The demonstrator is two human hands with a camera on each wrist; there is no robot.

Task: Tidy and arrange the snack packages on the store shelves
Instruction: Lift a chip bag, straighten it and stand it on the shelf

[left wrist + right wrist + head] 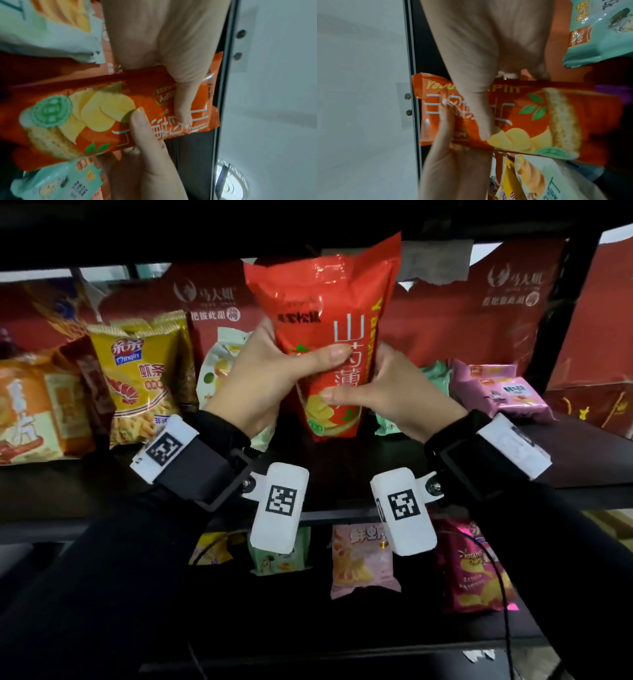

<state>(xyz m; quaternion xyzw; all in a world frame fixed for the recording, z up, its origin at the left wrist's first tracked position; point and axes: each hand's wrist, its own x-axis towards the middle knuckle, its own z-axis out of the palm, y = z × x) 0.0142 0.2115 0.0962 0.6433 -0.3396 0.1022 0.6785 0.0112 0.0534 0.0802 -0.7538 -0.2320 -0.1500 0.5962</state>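
A red-orange chip bag (329, 302) with white lettering and a picture of yellow crisps stands upright at the middle of the upper shelf (582, 484). My left hand (291, 361) grips its left side, thumb across the front. My right hand (373, 385) grips the right side lower down, thumb also on the front. The fingers of both hands are hidden behind the bag. In the left wrist view the bag (102, 115) lies sideways under my left hand (163, 60). The right wrist view shows the bag (547, 121) below my right hand (471, 54). Whether its bottom touches the shelf I cannot tell.
A yellow shrimp-stick bag (140, 378) and an orange bag (27, 405) stand to the left. A white-green bag (219, 364) sits behind my left hand, a mint bag (435, 374) and pink packs (496, 392) to the right. The lower shelf holds a pink bag (359, 563) and a magenta chip bag (472, 570).
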